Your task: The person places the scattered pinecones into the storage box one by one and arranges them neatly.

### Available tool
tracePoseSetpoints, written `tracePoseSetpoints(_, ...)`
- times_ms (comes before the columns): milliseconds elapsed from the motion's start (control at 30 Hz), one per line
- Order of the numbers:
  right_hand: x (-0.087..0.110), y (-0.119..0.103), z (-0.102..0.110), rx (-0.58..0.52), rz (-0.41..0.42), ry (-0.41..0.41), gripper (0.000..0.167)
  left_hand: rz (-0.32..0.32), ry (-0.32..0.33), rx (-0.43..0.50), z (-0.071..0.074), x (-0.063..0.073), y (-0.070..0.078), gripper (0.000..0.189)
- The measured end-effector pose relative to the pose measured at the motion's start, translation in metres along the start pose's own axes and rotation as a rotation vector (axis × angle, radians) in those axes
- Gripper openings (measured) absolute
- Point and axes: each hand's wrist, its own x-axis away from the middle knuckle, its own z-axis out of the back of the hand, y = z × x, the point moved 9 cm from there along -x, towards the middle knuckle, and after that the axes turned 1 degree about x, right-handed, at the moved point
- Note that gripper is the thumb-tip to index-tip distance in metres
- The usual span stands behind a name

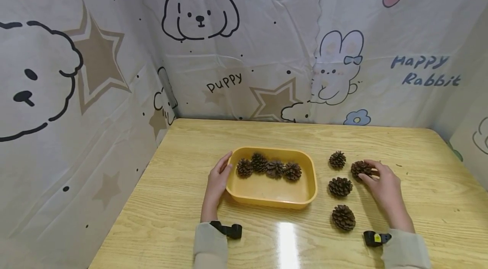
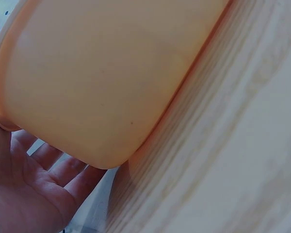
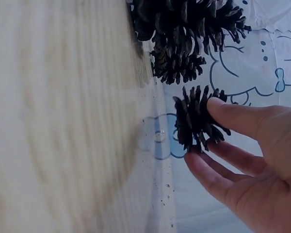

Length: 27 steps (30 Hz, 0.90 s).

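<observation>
A yellow plastic tray [image 1: 267,198] with rounded corners sits on the table, with several brown pine cones [image 1: 275,169] grouped along its back part. My left hand [image 1: 217,182] holds the tray's left end, thumb by the rim; in the left wrist view its fingers [image 2: 70,170] go round behind the end wall. To the right of the tray, my right hand [image 1: 385,186] pinches a pine cone [image 1: 360,169] between thumb and fingers. The right wrist view shows this pine cone [image 3: 196,119] with the thumb on one side and fingertips on the other.
Three more pine cones stand in a column between tray and right hand: a back one [image 1: 337,159], a middle one [image 1: 340,187] and a front one [image 1: 343,218]. The wooden table [image 1: 164,218] meets a printed cloth [image 1: 244,48] behind and at the sides.
</observation>
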Motion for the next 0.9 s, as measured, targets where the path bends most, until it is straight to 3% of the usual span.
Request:
tracePoseSetpoints(367, 0.004, -0.012, 0.006, -0.026, -0.004, 0.022, 0.049, 0.004, -0.005, 0.029, 0.000, 0.000, -0.001, 0.044)
tracePoseSetpoints(600, 0.008, -0.034, 0.015, -0.054, 0.048, 0.060, 0.048, -0.003, -0.002, 0.024, 0.000, 0.001, 0.000, 0.044)
tracePoseSetpoints(900, 0.011, -0.062, 0.013, -0.097, 0.093, 0.035, 0.047, -0.001, 0.003, 0.023, 0.000, 0.001, 0.001, 0.044)
